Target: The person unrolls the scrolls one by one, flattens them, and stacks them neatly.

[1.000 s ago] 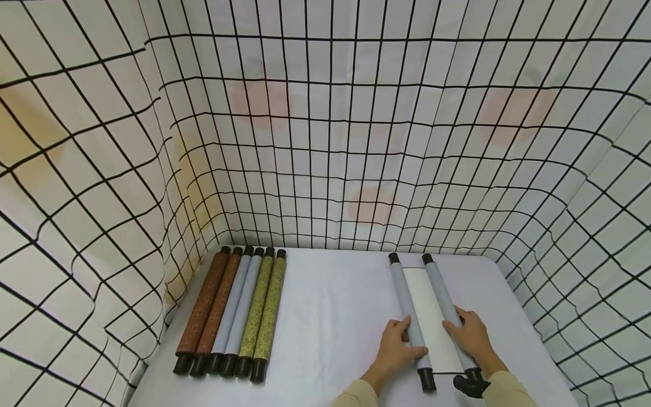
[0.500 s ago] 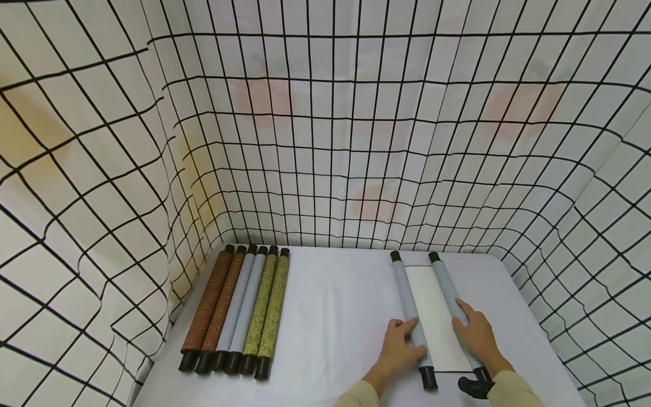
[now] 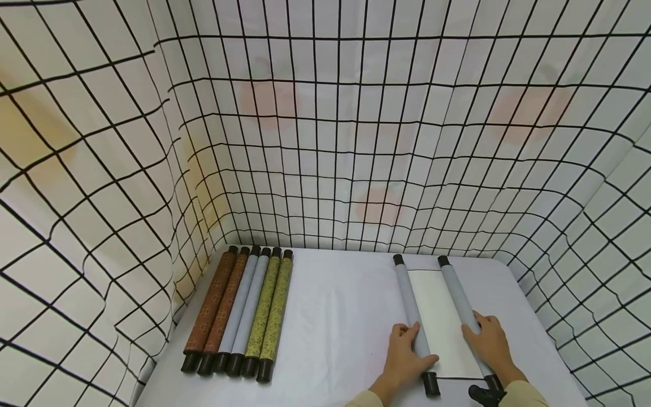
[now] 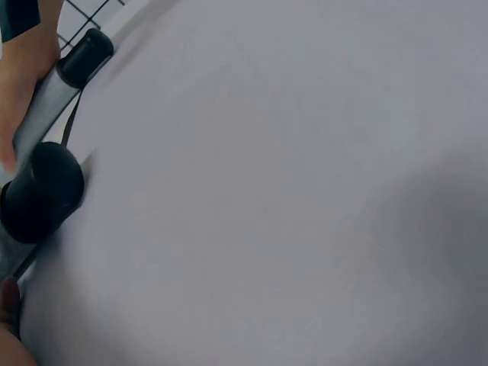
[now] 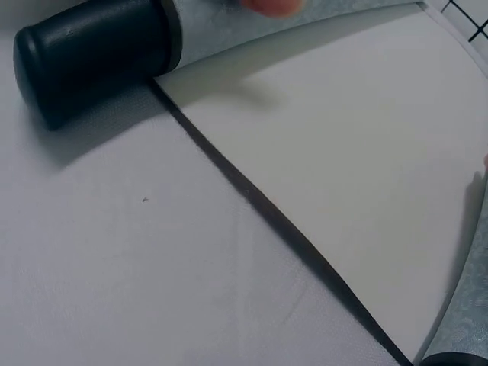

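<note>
A hanging scroll with grey-blue rollers and black end knobs lies partly unrolled on the right of the table, its blank white sheet (image 3: 439,316) showing between the rollers. My left hand (image 3: 403,359) grips the near part of the left roller (image 3: 407,294), thumb and index finger on opposite sides. My right hand (image 3: 490,342) holds the right roller (image 3: 458,291), thumb on the sheet side and fingers on the outer side. In the right wrist view, the sheet's dark near edge (image 5: 263,206) runs between the rollers. The left wrist view catches both near knobs, one being a black knob (image 4: 44,191).
On the left of the white table (image 3: 335,316) several rolled scrolls lie side by side: brown ones (image 3: 211,308), grey-blue ones (image 3: 244,308) and yellow-green ones (image 3: 274,311). Black wire mesh (image 3: 325,135) with white cloth behind it encloses the back and sides.
The right roller has moved right with my right hand, so the gap between rollers is wider and more white sheet shows. My left hand stays at the left roller.
</note>
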`<state>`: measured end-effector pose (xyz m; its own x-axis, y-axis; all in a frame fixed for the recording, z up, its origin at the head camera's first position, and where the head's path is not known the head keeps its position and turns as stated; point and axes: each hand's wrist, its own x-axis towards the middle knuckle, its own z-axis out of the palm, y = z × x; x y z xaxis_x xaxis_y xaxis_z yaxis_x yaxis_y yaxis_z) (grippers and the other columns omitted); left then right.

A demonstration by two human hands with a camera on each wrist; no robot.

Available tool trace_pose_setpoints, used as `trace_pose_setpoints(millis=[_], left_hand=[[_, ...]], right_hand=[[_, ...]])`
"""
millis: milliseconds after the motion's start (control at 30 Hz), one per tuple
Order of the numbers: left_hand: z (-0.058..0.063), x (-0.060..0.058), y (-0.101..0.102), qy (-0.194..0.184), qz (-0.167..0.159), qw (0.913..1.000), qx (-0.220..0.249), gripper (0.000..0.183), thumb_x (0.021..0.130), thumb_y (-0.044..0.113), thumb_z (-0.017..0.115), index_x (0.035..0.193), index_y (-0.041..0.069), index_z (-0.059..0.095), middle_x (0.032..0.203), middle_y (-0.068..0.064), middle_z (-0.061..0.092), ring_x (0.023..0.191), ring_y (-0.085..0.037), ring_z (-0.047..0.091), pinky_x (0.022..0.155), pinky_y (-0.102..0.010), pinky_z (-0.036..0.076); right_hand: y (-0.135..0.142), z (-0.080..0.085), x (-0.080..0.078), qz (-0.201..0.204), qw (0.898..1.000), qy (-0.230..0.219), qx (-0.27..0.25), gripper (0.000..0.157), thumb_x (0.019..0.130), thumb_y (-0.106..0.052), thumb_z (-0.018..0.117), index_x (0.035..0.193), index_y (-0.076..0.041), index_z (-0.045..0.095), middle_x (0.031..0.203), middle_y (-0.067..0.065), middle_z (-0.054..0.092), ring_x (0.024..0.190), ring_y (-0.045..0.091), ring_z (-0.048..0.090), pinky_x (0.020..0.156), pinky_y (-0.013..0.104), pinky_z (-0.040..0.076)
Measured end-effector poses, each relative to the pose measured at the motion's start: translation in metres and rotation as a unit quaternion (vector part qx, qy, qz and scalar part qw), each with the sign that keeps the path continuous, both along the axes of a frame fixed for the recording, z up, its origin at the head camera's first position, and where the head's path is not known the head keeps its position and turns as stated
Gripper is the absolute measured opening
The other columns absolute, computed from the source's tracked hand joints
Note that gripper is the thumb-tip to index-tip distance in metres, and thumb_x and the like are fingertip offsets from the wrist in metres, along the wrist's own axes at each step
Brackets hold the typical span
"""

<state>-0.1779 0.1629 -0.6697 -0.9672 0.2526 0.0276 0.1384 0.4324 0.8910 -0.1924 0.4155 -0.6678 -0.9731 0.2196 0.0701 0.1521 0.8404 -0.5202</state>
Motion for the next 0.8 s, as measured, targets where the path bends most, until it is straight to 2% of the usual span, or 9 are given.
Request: trace_pose_setpoints(millis=[100, 200, 367, 567, 667, 800], left_hand=[[-0.0016, 0.0045, 0.001, 0.01, 0.014, 0.9997, -0.017, 0.078, 0.08, 0.036, 0.088, 0.148, 0.014, 0.059, 0.125, 0.007, 0.045, 0.11, -0.009, 0.044, 0.094, -0.027, 0.047], [-0.0028, 0.0071, 0.0006, 0.027, 0.021, 0.9989, -0.031, 0.077, 0.08, 0.034, 0.085, 0.149, 0.014, 0.058, 0.126, 0.006, 0.046, 0.111, -0.01, 0.045, 0.094, -0.027, 0.047], [-0.0034, 0.0076, -0.0017, 0.035, 0.017, 0.9989, -0.026, 0.078, 0.081, 0.034, 0.083, 0.151, 0.012, 0.055, 0.126, 0.006, 0.046, 0.111, -0.009, 0.045, 0.095, -0.027, 0.047], [-0.0058, 0.0092, -0.0033, 0.046, 0.009, 0.9986, -0.023, 0.078, 0.083, 0.031, 0.08, 0.152, 0.008, 0.053, 0.125, 0.003, 0.047, 0.112, -0.011, 0.047, 0.095, -0.028, 0.048], [-0.0058, 0.0099, -0.0045, 0.04, 0.01, 0.9989, -0.022, 0.078, 0.083, 0.03, 0.08, 0.152, 0.008, 0.052, 0.126, 0.003, 0.046, 0.113, -0.011, 0.048, 0.097, -0.028, 0.047], [-0.0039, 0.0093, -0.008, 0.029, 0.01, 0.9995, -0.007, 0.078, 0.082, 0.027, 0.08, 0.152, 0.007, 0.051, 0.125, 0.003, 0.045, 0.113, -0.01, 0.049, 0.098, -0.028, 0.047]], right_hand=[[-0.0017, -0.0013, 0.0019, 0.005, 1.0, 0.026, 0.006, 0.065, 0.097, -0.023, 0.067, 0.139, 0.022, 0.045, 0.12, 0.039, 0.048, 0.104, 0.055, 0.055, 0.085, 0.066, 0.046], [-0.0035, 0.0, 0.0038, 0.005, 0.999, 0.034, 0.001, 0.064, 0.097, -0.022, 0.068, 0.142, 0.018, 0.044, 0.119, 0.037, 0.05, 0.102, 0.053, 0.057, 0.082, 0.066, 0.048], [-0.0031, 0.0059, 0.0068, 0.005, 1.0, 0.024, -0.01, 0.062, 0.101, -0.024, 0.064, 0.15, 0.008, 0.042, 0.117, 0.035, 0.052, 0.099, 0.048, 0.058, 0.075, 0.063, 0.049], [-0.0017, 0.0077, 0.0099, -0.014, 1.0, 0.001, -0.012, 0.062, 0.104, -0.028, 0.056, 0.152, 0.008, 0.04, 0.121, 0.037, 0.052, 0.101, 0.049, 0.057, 0.079, 0.063, 0.049], [-0.0016, 0.0075, 0.0102, -0.013, 1.0, -0.012, -0.011, 0.065, 0.106, -0.034, 0.053, 0.153, 0.008, 0.037, 0.124, 0.038, 0.05, 0.105, 0.051, 0.056, 0.081, 0.064, 0.048], [-0.0013, 0.0069, 0.0081, -0.007, 1.0, -0.024, -0.003, 0.078, 0.104, -0.049, 0.055, 0.154, 0.008, 0.034, 0.128, 0.04, 0.047, 0.109, 0.055, 0.054, 0.083, 0.066, 0.047]])
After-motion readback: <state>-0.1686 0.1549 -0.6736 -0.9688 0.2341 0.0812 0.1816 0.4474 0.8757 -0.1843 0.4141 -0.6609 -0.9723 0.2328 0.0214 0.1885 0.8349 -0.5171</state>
